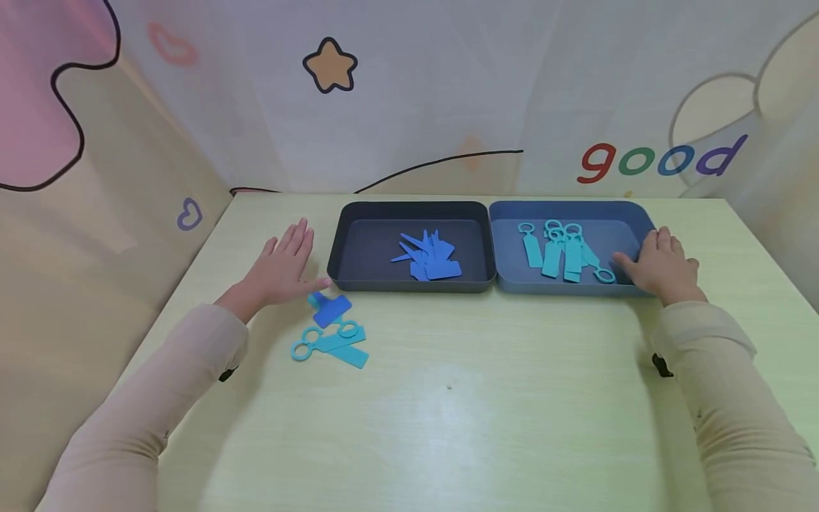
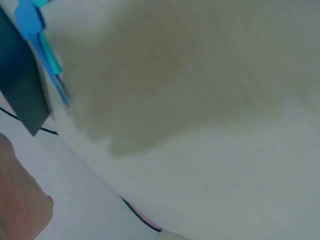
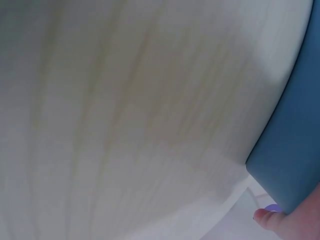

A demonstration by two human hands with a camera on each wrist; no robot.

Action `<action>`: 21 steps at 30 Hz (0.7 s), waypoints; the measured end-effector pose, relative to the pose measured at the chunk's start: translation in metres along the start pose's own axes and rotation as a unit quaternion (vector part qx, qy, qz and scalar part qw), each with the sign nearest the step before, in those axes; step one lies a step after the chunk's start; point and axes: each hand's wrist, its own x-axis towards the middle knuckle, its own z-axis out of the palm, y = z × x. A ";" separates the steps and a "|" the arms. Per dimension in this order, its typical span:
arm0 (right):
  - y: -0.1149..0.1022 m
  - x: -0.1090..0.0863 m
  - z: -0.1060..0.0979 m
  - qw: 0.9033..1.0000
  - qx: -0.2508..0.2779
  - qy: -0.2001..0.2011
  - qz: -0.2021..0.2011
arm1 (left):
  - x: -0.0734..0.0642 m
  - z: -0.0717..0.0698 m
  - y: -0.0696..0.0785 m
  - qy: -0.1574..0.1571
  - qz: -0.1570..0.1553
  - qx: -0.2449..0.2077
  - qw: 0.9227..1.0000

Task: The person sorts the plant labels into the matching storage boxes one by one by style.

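My left hand (image 1: 281,264) is spread flat with straight fingers, its thumb at the near left corner of the black tray (image 1: 412,286). Just below that thumb, a blue T-shaped plant label (image 1: 333,311) overlaps several teal ring-topped tags (image 1: 345,354) on the table. My right hand (image 1: 665,264) grips the right side of the blue-grey tray (image 1: 505,245), thumb over the rim and fingers along the outside. In the right wrist view, fingertips (image 3: 267,218) show past the tray's corner (image 3: 285,165).
Inside the black tray lies a heap of blue plant labels (image 1: 441,269). The blue-grey tray holds several teal ring-topped tags (image 1: 552,259). Both trays stand side by side near the back of the pale table (image 1: 461,427), before a printed cloth backdrop (image 1: 416,92).
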 end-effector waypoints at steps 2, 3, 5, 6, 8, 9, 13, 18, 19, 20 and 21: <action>0.000 0.000 0.000 1.000 0.000 0.001 -0.001 | -0.005 0.006 -0.002 -0.018 0.002 -0.004 1.000; 0.000 0.000 0.000 1.000 0.000 0.001 -0.001 | -0.008 0.009 -0.003 -0.026 0.005 -0.006 1.000; 0.001 0.001 0.000 1.000 0.000 0.001 -0.001 | -0.011 0.014 -0.003 -0.041 0.014 -0.010 0.999; 0.001 0.001 0.000 1.000 -0.001 0.002 -0.002 | -0.012 0.016 -0.003 -0.049 0.018 -0.013 0.999; 0.001 0.001 0.001 1.000 -0.001 0.002 -0.002 | -0.015 0.020 -0.001 -0.058 0.027 -0.025 0.998; 0.001 0.001 0.001 1.000 -0.001 0.002 -0.002 | -0.015 0.021 -0.001 -0.062 0.029 -0.034 0.997; 0.001 0.001 0.000 1.000 -0.001 0.003 -0.001 | -0.017 0.023 0.003 -0.064 0.036 -0.074 0.995; 0.000 0.000 0.000 1.000 -0.001 0.002 0.001 | -0.018 0.021 0.012 -0.062 0.049 -0.107 0.991; 0.000 0.000 0.000 1.000 -0.001 0.001 0.002 | -0.018 0.020 0.014 -0.062 0.054 -0.109 0.991; 0.000 0.000 0.000 1.000 0.000 0.001 0.001 | -0.018 0.020 0.015 -0.063 0.056 -0.114 0.990; -0.001 0.000 0.000 1.000 0.001 0.001 0.001 | -0.018 0.020 0.017 -0.067 0.055 -0.117 0.989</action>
